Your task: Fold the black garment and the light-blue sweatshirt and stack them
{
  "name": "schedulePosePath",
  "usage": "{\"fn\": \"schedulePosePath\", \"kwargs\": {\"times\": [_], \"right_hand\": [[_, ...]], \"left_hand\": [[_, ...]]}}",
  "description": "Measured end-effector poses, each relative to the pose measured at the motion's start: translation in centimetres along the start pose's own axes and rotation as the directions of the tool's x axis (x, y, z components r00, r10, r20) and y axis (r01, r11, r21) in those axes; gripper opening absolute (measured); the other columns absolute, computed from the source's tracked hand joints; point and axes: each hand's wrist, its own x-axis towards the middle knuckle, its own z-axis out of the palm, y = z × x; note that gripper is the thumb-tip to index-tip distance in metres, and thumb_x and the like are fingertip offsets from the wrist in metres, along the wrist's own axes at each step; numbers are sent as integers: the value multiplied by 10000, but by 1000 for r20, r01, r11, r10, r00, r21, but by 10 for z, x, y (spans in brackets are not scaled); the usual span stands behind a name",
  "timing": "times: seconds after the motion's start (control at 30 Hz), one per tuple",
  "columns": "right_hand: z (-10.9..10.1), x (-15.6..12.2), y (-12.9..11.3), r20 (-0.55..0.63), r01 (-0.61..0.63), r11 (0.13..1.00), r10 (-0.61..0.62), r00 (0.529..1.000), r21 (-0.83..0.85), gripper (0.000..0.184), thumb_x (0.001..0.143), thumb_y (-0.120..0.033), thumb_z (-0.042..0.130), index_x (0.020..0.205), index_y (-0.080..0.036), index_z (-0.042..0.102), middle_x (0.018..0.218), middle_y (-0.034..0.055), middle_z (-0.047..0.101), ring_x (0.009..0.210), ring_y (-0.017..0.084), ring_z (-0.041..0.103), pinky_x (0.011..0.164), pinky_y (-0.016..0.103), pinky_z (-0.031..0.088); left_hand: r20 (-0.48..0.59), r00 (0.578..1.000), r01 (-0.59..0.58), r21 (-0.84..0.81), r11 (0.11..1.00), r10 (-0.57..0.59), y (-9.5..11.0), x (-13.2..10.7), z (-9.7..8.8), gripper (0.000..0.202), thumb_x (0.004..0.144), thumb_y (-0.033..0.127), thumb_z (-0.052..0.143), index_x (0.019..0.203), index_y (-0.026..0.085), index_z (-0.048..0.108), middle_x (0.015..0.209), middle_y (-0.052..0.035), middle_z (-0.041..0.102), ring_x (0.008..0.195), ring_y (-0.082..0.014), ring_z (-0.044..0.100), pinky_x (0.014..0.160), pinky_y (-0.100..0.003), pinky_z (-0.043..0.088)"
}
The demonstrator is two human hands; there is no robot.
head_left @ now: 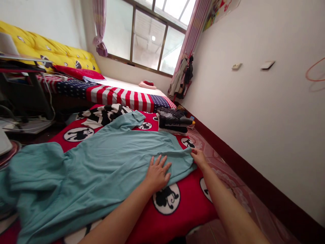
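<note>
A light teal long-sleeved hooded top point(109, 159) lies spread over a red blanket point(193, 193) printed with white circles and black figures. Its hood end is at the left and its hem at the right. My left hand point(157, 172) rests flat on the fabric near the hem, fingers spread. At the hem's far right corner, my right hand point(198, 157) pinches the edge between thumb and fingers. Small creases run across the cloth between the two hands.
Folded dark clothes point(172, 118) are stacked at the blanket's far right corner. A black-and-white patterned garment point(105, 115) lies crumpled at the far left. Beyond stands a bed with a stars-and-stripes cover point(122, 96). A white wall point(254, 112) rises on the right, beside tiled floor point(228, 183).
</note>
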Motion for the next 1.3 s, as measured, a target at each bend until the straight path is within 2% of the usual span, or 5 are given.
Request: {"fn": "schedulePosePath", "kwargs": {"times": [0.27,0.43,0.67,1.17,1.3], "right_hand": [[13,-17,-34,-157,32,949,-85,984,-312,367,771,-167,496,1099,-169,662,1164,132,631,1120,265,551,969,419,394],[48,-58,-54,138,365,770,-346,928,-523,421,931,-328,403,1279,-157,564,1344,143,549,1264,266,455,1075,485,287],[70,-60,-45,287,257,680,-72,955,-687,600,938,-570,319,1470,-294,340,1572,61,239,1437,315,177,1077,628,213],[70,-59,-46,263,243,668,-73,962,-703,599,943,-583,293,1476,-310,320,1577,38,229,1441,297,161,1088,593,215],[66,-58,-48,262,248,664,-81,962,-705,586,953,-547,306,1479,-289,319,1579,46,220,1443,290,164,1100,583,207]], "left_hand": [[-28,997,75,21,997,-75,1,-1,3,573,851,543,485,1385,335,472,1552,-65,311,1440,-354,186,1134,-611,64],[-28,996,84,22,996,-83,3,-1,3,582,851,540,480,1393,328,461,1554,-67,307,1439,-351,189,1133,-611,50],[38,993,111,13,994,-112,3,-2,-7,628,849,589,464,1414,317,430,1560,-54,295,1447,-331,172,1145,-593,64],[93,996,-14,152,988,0,-66,-67,-67,665,895,593,422,1463,254,353,1573,-100,240,1462,-259,159,1177,-477,102],[67,994,68,169,983,-81,-86,-81,-78,633,943,497,377,1487,185,297,1565,-94,258,1450,-230,210,1171,-431,182]]}}
